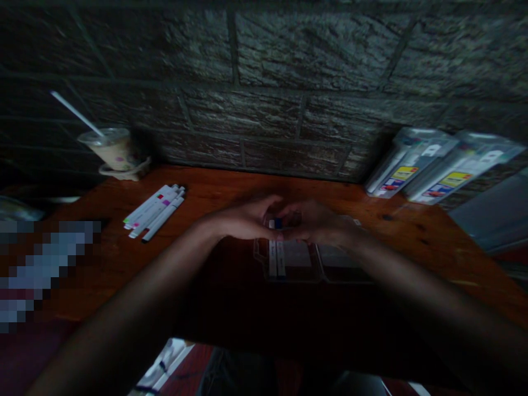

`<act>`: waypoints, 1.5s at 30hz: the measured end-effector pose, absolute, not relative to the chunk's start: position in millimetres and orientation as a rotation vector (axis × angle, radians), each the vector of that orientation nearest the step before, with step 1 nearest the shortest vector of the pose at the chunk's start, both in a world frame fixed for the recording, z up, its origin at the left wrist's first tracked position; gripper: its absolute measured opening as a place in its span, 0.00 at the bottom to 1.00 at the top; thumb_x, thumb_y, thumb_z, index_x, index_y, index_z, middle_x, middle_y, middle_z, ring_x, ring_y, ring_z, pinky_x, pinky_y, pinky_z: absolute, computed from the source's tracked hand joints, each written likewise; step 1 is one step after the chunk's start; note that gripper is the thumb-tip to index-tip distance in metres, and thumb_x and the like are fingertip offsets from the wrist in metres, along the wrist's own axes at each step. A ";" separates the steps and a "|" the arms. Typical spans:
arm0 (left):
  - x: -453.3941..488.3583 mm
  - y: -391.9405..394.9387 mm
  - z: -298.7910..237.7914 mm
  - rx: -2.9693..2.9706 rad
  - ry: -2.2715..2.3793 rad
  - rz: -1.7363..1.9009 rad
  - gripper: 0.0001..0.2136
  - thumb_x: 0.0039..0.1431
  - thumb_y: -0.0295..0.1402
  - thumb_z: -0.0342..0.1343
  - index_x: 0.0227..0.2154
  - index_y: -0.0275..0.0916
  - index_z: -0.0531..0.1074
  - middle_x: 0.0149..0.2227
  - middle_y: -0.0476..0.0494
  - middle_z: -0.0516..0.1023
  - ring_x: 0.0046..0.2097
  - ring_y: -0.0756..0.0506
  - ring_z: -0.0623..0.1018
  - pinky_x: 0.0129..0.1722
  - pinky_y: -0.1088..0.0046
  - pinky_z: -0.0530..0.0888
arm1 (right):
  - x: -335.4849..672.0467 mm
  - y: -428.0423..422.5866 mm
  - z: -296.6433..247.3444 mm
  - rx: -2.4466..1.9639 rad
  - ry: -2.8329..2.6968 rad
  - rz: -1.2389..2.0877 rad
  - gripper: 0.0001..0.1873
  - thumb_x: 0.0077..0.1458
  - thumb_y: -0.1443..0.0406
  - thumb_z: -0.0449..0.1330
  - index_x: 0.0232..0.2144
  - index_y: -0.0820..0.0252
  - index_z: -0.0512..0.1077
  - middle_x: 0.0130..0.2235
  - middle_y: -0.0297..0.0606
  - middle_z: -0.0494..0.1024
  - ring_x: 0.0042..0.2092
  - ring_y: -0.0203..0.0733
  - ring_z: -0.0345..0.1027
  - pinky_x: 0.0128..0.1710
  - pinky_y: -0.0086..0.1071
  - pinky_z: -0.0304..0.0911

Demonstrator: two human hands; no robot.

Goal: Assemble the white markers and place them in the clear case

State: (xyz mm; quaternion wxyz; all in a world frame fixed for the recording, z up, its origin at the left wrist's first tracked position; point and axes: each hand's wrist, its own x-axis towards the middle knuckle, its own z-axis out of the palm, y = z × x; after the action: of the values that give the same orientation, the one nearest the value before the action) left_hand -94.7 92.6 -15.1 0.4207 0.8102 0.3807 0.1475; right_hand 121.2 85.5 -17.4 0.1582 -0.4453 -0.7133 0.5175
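Dark brick wall [268, 44] across the upper part of the frame, and below, broad and orange-brown, the wooden desk [218, 187]. Over at the right, upper half, two clear boxes [396, 165] with bright labels, upright near the wall. Now to the centre, just below the middle: a clear plastic case [299, 257], open on the desk, both halves laid out side by side. Probably light, thin-walled and stiff, maybe weakest along the fold; best steadied by the outer rim. And right over the upper end, left hand [249, 219] and right hand [322, 223], face to face, fingers curled, thumbs low, almost meeting. Gripping or merely cupped? Too dim and blurred; can't tell for either. Upper left, a cup [115, 154] with a straw, and below to the right, a slanting bundle of loose markers [154, 212]. Down to the small stuff: white markers [273, 261], side by side in the left half of the case, upper ends between the hands. Likely very light, hard and smooth, ready to roll or slide, hardly fragile. Best taken mid-barrel, thumb against fingertips. Smallest of all, a blue patch [279, 223] at the top, perhaps a cap: poor place for a pull, with popping off a risk.
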 end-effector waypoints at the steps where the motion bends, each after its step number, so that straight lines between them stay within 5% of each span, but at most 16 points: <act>1: -96.9 96.6 -17.3 1.986 0.970 0.397 0.29 0.53 0.35 0.65 0.58 0.35 0.67 0.54 0.36 0.77 0.50 0.42 0.78 0.46 0.68 0.73 | 121.2 85.1 -17.4 -1.287 -2.022 1.486 0.19 0.49 0.64 0.74 0.44 0.61 0.81 0.30 0.33 0.78 0.24 0.32 0.65 0.19 0.26 0.58; 7: -104.3 118.1 -29.2 1.886 1.069 0.418 0.13 0.56 0.28 0.58 0.44 0.33 0.79 0.41 0.41 0.84 0.42 0.46 0.81 0.45 0.71 0.74 | 121.3 85.4 -18.8 -1.267 -2.010 1.514 0.18 0.48 0.67 0.73 0.44 0.60 0.81 0.30 0.31 0.77 0.25 0.30 0.66 0.20 0.23 0.58; 15: -98.4 116.8 -29.9 1.877 1.114 0.464 0.09 0.55 0.24 0.58 0.35 0.33 0.82 0.32 0.45 0.84 0.33 0.49 0.79 0.37 0.75 0.73 | 121.9 85.6 -19.3 -1.284 -2.044 1.485 0.17 0.49 0.66 0.73 0.44 0.61 0.81 0.30 0.32 0.78 0.25 0.31 0.66 0.20 0.24 0.60; 45: -95.2 120.3 -40.6 1.797 1.098 0.560 0.09 0.51 0.20 0.58 0.35 0.34 0.79 0.32 0.46 0.82 0.33 0.50 0.79 0.36 0.74 0.73 | 121.1 84.3 -19.8 -1.297 -1.984 1.495 0.16 0.55 0.63 0.71 0.46 0.60 0.78 0.31 0.33 0.79 0.22 0.32 0.69 0.19 0.25 0.66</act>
State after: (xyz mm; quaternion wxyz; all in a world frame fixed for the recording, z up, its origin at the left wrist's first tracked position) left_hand -95.2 120.3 -40.6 0.4627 0.7311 0.4468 0.2276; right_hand 121.1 84.3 -19.8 0.1688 -0.4560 -0.6978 0.5260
